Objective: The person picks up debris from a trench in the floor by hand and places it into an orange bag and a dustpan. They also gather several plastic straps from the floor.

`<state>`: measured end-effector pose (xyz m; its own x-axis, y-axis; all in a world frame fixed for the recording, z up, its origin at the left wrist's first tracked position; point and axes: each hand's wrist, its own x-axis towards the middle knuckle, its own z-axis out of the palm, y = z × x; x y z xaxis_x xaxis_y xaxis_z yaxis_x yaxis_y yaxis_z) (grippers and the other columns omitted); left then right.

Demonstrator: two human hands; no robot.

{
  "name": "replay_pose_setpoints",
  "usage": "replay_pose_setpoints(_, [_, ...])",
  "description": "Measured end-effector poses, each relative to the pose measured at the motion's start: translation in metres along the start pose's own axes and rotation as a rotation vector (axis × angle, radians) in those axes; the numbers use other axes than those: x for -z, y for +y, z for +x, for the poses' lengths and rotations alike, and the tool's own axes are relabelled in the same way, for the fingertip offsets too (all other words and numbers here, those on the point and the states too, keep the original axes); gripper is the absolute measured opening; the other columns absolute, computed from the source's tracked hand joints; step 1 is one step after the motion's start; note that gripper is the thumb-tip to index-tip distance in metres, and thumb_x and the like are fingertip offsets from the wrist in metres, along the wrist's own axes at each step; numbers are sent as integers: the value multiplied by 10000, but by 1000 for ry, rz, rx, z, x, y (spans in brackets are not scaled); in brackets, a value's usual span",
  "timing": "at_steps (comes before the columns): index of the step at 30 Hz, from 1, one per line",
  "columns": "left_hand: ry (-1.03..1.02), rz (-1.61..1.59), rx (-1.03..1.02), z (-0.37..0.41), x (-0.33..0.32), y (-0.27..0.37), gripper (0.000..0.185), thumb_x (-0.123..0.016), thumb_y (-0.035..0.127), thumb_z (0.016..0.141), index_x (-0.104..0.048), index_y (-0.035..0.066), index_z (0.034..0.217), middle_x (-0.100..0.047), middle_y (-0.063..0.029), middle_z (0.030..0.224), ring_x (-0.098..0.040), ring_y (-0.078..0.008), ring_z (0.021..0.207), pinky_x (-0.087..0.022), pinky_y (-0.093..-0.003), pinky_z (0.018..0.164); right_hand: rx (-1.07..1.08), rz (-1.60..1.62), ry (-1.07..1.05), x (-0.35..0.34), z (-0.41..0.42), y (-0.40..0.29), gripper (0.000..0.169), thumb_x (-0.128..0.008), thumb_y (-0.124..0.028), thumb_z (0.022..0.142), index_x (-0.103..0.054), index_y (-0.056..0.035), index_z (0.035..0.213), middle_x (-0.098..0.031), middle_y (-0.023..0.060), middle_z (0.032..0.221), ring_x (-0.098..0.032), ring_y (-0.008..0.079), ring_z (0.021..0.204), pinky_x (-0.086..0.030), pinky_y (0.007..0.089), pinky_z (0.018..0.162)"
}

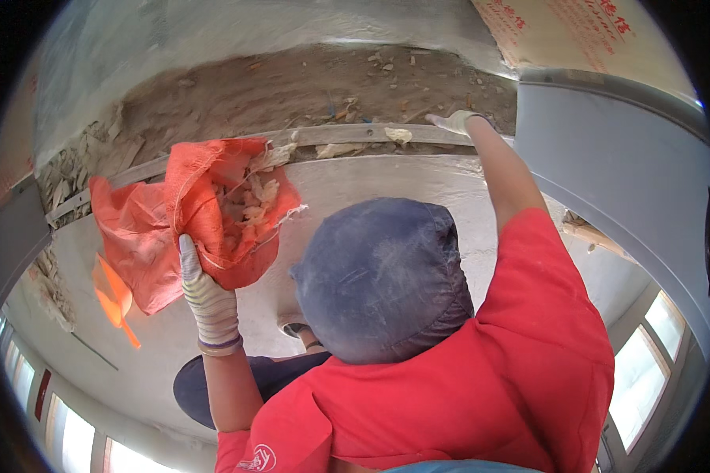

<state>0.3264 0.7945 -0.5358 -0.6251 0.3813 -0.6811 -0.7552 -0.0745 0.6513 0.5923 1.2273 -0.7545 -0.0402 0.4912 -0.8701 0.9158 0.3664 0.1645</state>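
My left hand (210, 301), in a white knit glove, grips the rim of an orange-red woven sack (145, 236), thumb on the outside. Pale broken chunks of debris (263, 198) show in its mouth, which faces up and to the right. My right arm is stretched forward. The gloved right hand (457, 122) is low over a long strip (319, 135) bordering a bed of dirt and rubble (307, 88); its fingertips are at the dirt, and whether they hold anything is unclear. An orange plastic scoop (113, 295) lies on the floor left of the sack.
A grey panel frame (615, 130) rises close by my right arm. Loose rubble (83, 159) is heaped at the strip's left end. Pale pieces (398, 135) lie along the strip. Dusty dark blue cloth (378, 278), apparently my knee, bulges between my arms. Windows (639, 384) stand at the rim.
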Motion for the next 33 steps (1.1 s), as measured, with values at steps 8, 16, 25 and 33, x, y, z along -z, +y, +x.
replay_pose_setpoints(8, [60,21,-36,-3,13,0,566,-481,396,999,-386,39,1428,-448,-106,1438,-447,-246,1309,-339,-427,1125,239,494,334,4,5,-23,700,-676,-530,808,-562,-45,1299,-539,178,1369,-510,308,1275,-395,393,1044])
replay_pose_setpoints(16, [140,39,-96,-8,19,37,518,-479,356,1009,-430,17,1397,-499,-113,1392,-478,-224,1285,-370,-395,1107,-128,180,404,3,48,120,1029,-469,-767,800,-331,16,1454,-399,274,1450,-413,352,1351,-334,428,1109])
replay_pose_setpoints(25, [262,96,-217,-43,87,106,553,-458,407,1009,-408,39,1420,-462,-106,1436,-443,-243,1320,-329,-417,1126,249,106,40,-13,-24,-106,907,-357,-742,867,-518,19,1334,-572,246,1293,-508,352,1272,-381,427,1058])
replay_pose_setpoints(33, [456,1328,-441,-73,123,136,516,-516,323,998,-418,25,1407,-465,-128,1424,-468,-239,1284,-427,-393,1046,464,404,100,17,-35,-129,769,-445,-601,922,-374,-34,1437,-586,148,1251,-594,316,1108,-440,408,1003])
